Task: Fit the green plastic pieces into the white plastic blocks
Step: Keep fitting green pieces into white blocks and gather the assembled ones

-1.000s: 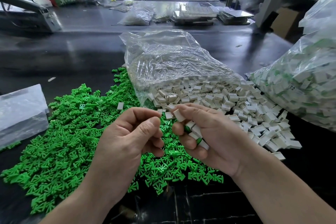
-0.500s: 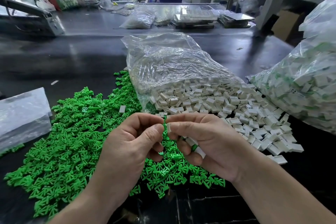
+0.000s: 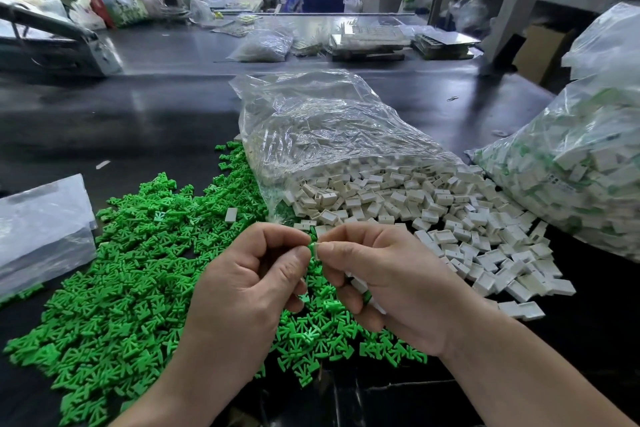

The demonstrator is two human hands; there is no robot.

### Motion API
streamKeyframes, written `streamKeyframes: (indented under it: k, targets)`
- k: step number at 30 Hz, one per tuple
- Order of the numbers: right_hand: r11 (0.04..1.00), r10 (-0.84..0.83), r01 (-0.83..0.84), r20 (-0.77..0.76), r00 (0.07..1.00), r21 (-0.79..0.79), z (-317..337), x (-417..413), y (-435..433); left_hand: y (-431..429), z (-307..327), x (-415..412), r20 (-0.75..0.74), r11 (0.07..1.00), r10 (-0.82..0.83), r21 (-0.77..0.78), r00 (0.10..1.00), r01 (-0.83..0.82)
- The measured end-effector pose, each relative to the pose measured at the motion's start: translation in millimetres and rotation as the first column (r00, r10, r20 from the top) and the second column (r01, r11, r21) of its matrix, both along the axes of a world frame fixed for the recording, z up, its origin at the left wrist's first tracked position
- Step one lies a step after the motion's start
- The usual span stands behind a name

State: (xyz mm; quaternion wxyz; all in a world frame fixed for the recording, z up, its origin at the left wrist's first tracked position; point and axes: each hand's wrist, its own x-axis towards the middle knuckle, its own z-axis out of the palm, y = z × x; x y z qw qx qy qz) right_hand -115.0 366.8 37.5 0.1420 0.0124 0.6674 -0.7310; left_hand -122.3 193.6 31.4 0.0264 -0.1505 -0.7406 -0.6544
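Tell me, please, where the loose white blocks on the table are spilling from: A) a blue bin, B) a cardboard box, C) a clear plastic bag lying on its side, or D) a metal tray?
C: the white blocks fan out from the open mouth of the clear plastic bag, which lies on the dark table just right of the heap of green pieces.

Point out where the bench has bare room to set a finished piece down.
Bare table lies behind the green pieces, left of the clear bag, and in the strip between that bag and the full bag at right. Crowded: the near middle, where green pieces meet the spilled white blocks, and the plastic sheet at left.
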Motion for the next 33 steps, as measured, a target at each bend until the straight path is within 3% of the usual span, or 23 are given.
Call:
streamKeyframes:
  k: [8,12,15,20,33]
  targets:
    - [0.999,0.039,-0.039,-0.009,0.999,0.008,3,1,0,-1,-2,-1,0.002,0.999,-0.047,0.026,0.999,0.047]
    - [0.993,0.079,-0.079,-0.001,0.997,-0.082,8,3,1,-2,0,-3,0.161,0.958,-0.161,0.262,0.974,0.115]
    - [0.990,0.097,-0.100,-0.030,0.995,-0.099,8,4,0,0,2,-4,0.301,0.880,-0.328,0.442,0.895,0.174]
    - [0.986,0.113,-0.110,0.020,0.993,-0.125,8,5,-1,1,2,-4,0.349,0.722,-0.532,0.663,0.772,0.198]
    - [0.987,0.154,-0.153,0.027,0.988,-0.039,13,5,1,1,1,-6,0.403,0.690,-0.569,0.708,0.716,0.149]
